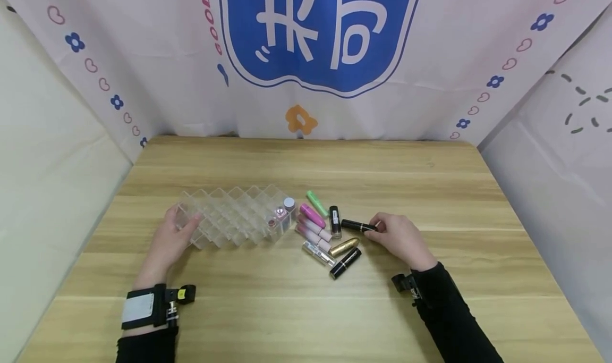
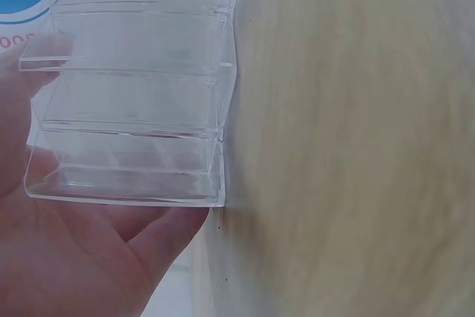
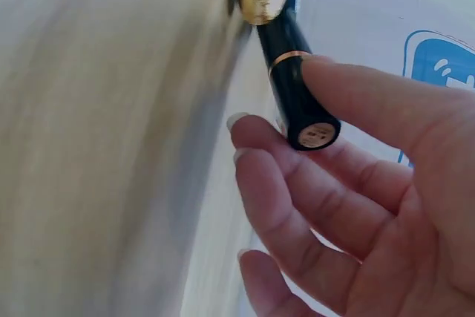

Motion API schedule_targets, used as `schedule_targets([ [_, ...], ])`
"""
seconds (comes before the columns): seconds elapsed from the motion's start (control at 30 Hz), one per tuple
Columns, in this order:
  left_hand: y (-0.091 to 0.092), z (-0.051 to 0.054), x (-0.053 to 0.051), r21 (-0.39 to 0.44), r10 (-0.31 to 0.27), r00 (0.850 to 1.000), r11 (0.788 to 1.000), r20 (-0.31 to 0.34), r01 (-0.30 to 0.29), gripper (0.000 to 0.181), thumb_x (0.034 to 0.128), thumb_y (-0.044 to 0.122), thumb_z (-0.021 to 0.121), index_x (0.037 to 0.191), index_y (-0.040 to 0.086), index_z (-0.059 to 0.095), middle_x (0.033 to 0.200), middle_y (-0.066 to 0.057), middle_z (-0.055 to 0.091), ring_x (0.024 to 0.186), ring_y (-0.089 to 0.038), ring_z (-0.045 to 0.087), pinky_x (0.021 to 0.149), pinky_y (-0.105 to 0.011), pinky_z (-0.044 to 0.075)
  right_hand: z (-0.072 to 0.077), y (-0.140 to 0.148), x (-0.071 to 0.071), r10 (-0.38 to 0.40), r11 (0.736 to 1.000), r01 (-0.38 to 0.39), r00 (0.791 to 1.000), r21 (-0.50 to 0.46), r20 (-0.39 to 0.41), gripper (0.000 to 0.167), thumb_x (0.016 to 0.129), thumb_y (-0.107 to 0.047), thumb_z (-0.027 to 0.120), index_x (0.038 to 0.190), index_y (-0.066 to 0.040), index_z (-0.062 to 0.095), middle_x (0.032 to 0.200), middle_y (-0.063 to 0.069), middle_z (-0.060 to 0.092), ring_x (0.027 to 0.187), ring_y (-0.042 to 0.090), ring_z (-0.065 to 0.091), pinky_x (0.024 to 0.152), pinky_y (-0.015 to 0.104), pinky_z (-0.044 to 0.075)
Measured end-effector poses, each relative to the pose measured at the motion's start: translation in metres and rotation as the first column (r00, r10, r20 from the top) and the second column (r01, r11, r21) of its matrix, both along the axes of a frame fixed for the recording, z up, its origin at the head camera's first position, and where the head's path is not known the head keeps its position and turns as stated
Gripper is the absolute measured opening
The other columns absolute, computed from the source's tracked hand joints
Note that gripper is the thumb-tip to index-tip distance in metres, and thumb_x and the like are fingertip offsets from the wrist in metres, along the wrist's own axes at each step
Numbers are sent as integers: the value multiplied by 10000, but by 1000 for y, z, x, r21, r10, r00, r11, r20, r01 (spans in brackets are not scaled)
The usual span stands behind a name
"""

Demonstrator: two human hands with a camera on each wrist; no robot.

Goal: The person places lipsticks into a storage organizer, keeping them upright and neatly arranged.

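My left hand (image 1: pixel 172 235) grips the left end of a clear lipstick organizer (image 1: pixel 229 219), thumb over the rim. In the left wrist view, the palm (image 2: pixel 67 257) lies against the end of the organizer (image 2: pixel 133 102). A few cosmetics (image 1: pixel 279 217) stand in its right-end compartments. My right hand (image 1: pixel 399 238) pinches one end of a black lipstick tube (image 1: pixel 356 225) between thumb and fingers. In the right wrist view, the black tube (image 3: pixel 289 83) shows a gold ring and a label on its end.
Between the hands lie a green tube (image 1: pixel 317 203), a magenta tube (image 1: pixel 312 215), pink-and-white tubes (image 1: pixel 313 233), a dark bottle (image 1: pixel 335 222), a gold tube (image 1: pixel 344 246), a clear silvery tube (image 1: pixel 318 253) and another black tube (image 1: pixel 345 263). A printed cloth (image 1: pixel 167 60) hangs behind the table.
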State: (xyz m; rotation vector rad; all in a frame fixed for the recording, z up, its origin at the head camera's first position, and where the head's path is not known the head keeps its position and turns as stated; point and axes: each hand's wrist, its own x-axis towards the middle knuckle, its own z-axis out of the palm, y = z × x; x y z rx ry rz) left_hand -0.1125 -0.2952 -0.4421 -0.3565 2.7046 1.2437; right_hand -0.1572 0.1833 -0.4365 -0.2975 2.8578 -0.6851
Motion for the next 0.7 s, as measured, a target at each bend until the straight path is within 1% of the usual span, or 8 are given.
schedule_targets([
  [0.17,-1,0,3,-5,4,1000,1000,1,-4,883,1004,574,378,1567,13,-7,1593,-340,90,1420,-589,165,1105,-739,210,4,-4,2,-3,999,2,1000,-44,-24,234,876,-296,731,1018,-112,704,836,34,707,701,133,593,638,291,469],
  [0.3,-1,-1,4,-6,10,1000,1000,-2,-10,887,1002,578,378,1566,10,-3,1588,-347,98,1419,-591,166,1104,-740,208,5,-7,2,-13,998,10,999,-69,-38,240,880,-308,730,1020,-117,691,792,21,693,634,121,547,594,259,434],
  [0.4,-2,-2,4,-1,13,1000,1000,2,-13,896,998,591,375,1567,16,-10,1586,-351,94,1412,-600,168,1095,-749,210,6,-10,2,-12,997,7,999,-83,-52,244,879,-316,731,1021,-123,687,770,11,676,604,121,517,573,257,417],
  [0.53,-2,-2,4,5,14,1000,1000,8,-14,899,995,597,375,1569,25,-14,1590,-345,87,1413,-601,161,1095,-752,204,8,-11,0,-11,995,5,998,-95,-59,248,876,-307,734,1028,-117,686,774,14,673,600,123,516,567,260,419],
  [0.7,0,-1,1,12,10,1000,1000,-5,-10,886,1002,577,383,1568,20,-9,1595,-336,84,1422,-593,150,1099,-751,195,10,-11,-2,-24,994,18,998,-105,-57,246,880,-292,731,1042,-113,682,813,29,692,627,129,545,573,260,423],
])
